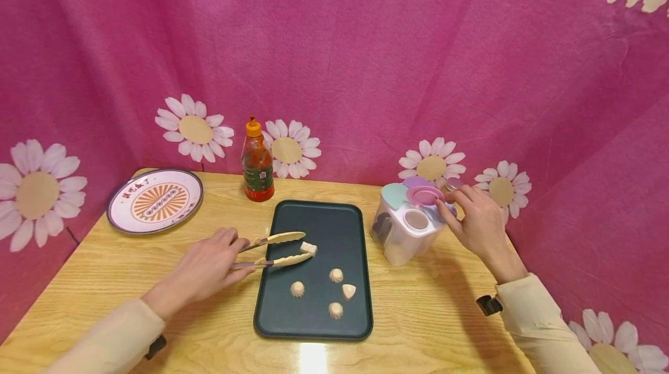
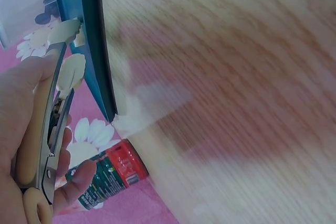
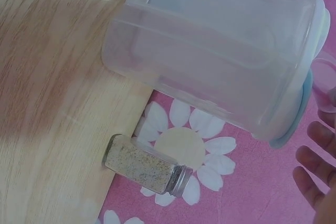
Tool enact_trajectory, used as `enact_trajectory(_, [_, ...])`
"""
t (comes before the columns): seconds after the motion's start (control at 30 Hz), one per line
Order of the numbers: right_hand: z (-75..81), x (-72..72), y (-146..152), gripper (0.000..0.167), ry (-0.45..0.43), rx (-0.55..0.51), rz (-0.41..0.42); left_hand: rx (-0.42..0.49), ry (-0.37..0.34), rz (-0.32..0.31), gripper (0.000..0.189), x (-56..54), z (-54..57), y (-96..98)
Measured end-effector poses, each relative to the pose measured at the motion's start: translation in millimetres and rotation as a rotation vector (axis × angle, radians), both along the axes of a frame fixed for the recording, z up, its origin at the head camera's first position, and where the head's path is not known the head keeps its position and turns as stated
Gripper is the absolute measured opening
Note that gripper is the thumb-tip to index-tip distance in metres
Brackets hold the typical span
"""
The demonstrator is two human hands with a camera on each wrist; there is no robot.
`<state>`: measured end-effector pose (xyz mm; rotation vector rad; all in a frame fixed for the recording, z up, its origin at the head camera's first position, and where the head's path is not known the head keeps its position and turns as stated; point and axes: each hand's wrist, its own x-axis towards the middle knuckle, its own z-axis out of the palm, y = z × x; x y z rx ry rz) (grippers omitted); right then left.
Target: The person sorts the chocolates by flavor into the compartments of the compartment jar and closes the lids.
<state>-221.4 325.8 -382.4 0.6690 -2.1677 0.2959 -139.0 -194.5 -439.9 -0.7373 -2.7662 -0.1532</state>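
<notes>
My left hand (image 1: 209, 266) grips a pair of tongs (image 1: 284, 237) with cream tips and handles. The tips are spread over a dark green tray (image 1: 319, 217), with a small white block (image 1: 308, 248) by the lower tip. I cannot tell whether that tip touches the block. My right hand (image 1: 478, 226) pinches the raised pink lid (image 1: 424, 196) of a clear container (image 1: 402, 246) with several compartments. Below the lid, a round opening (image 1: 416, 219) shows in the white top. Other fingers of the right hand are spread in the right wrist view.
Several cream swirl-shaped pieces (image 1: 297, 289) and a wedge-shaped piece (image 1: 348, 291) lie on the tray. A sauce bottle (image 1: 258, 168) stands behind it. At the left back is a patterned plate (image 1: 162, 200). A spice jar (image 3: 144, 166) stands near the container.
</notes>
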Motion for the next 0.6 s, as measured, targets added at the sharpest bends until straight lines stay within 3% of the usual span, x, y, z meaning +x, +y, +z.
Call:
enact_trajectory(0.47, [-0.4,0.5,0.6,0.022,-0.015,0.000,-0.019,0.002,-0.079,-0.019,0.041,-7.0,-2.2,9.6])
enact_trajectory(0.6, [-0.5,0.4,0.9,0.022,-0.014,0.004,-0.020,0.005,-0.065,-0.028,0.040,-8.8,-0.1,10.4])
